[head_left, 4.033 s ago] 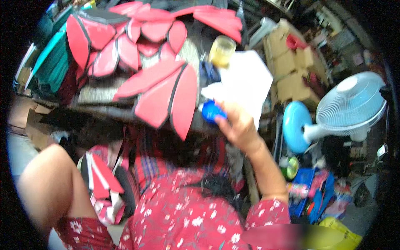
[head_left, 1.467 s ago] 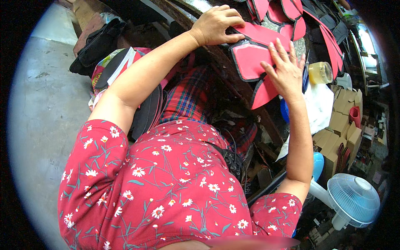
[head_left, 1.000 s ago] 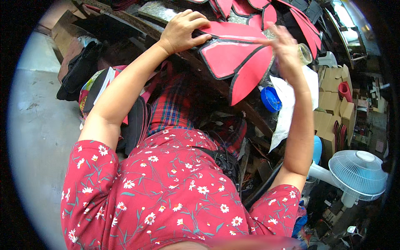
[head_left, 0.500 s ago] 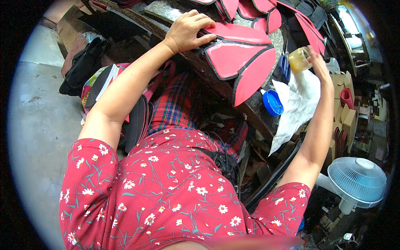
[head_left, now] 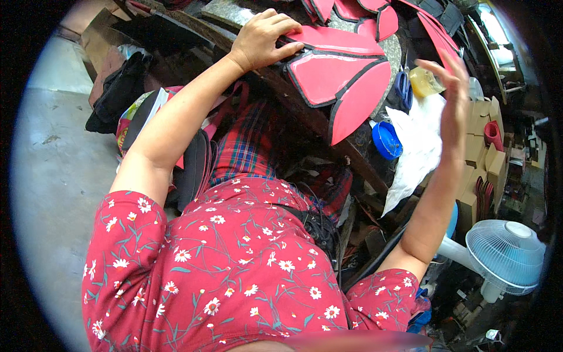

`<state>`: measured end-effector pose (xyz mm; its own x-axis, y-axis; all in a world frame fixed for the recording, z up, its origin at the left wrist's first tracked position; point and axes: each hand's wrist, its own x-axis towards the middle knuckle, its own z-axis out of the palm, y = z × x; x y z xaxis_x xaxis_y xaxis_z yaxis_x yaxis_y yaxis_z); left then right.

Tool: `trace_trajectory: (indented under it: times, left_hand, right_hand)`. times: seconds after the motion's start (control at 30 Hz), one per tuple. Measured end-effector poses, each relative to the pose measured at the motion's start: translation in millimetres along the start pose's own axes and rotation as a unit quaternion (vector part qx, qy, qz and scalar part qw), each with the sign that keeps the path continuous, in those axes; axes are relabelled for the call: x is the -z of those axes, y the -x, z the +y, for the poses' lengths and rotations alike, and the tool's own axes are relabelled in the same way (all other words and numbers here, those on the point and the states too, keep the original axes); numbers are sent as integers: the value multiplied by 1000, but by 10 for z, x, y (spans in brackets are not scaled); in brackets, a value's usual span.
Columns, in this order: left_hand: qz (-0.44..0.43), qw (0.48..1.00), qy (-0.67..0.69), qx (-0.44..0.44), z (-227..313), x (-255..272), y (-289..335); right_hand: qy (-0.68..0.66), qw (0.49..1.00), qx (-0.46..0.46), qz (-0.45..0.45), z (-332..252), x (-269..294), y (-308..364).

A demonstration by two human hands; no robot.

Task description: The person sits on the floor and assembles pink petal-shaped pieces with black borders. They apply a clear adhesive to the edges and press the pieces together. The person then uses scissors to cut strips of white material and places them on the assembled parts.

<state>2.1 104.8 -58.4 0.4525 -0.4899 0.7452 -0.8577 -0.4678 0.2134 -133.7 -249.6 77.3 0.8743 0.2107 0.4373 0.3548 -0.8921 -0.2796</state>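
My left hand point(head_left: 264, 40) is closed on the far left corner of a red panel point(head_left: 328, 76), a leaf-shaped pieced sheet with black bands along its seams and edge. The panel lies on the work table, its pointed end toward me. Up at the right, my right hand point(head_left: 451, 88) is raised with fingers apart, slightly blurred and holding nothing. Just left of it stands a clear jar point(head_left: 425, 82) with yellowish contents, partly covered by the fingers. Blue-handled scissors point(head_left: 403, 89) lie between the jar and the panel.
A blue round lid point(head_left: 386, 141) sits near the table's edge, beside a crumpled white sheet point(head_left: 415, 158) hanging over it. More red pieces point(head_left: 360, 14) lie farther back. At the lower right is a fan point(head_left: 505, 255); cardboard boxes point(head_left: 492, 170) stand behind it.
My right hand has let go of the jar, which now rests on the table, and has drawn back with fingers spreading. My left hand stays at the panel's corner.
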Motion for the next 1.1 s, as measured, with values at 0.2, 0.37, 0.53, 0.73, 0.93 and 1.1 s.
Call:
trace_trajectory:
  times: [0.2,0.37,0.53,0.73,0.93,1.1]
  left_hand:
    - [0,1000,4,-8,2,13,-14]
    - [-7,1000,5,-7,10,38,-17]
    - [-11,1000,4,-7,13,49,-14]
    - [-24,1000,12,7,23,63,7]
    - [-2,1000,6,-3,16,35,-1]
    - [-4,1000,6,3,7,7,15]
  right_hand:
    - [260,951,-78,-146,-120,-944,37]
    - [352,926,-35,-130,-377,-962,133]
    - [384,916,-42,-109,-273,-962,72]
    - [371,919,47,-128,10,-930,88]
    - [263,942,114,-172,-168,-849,204]
    - [236,939,135,-210,-511,-765,324]
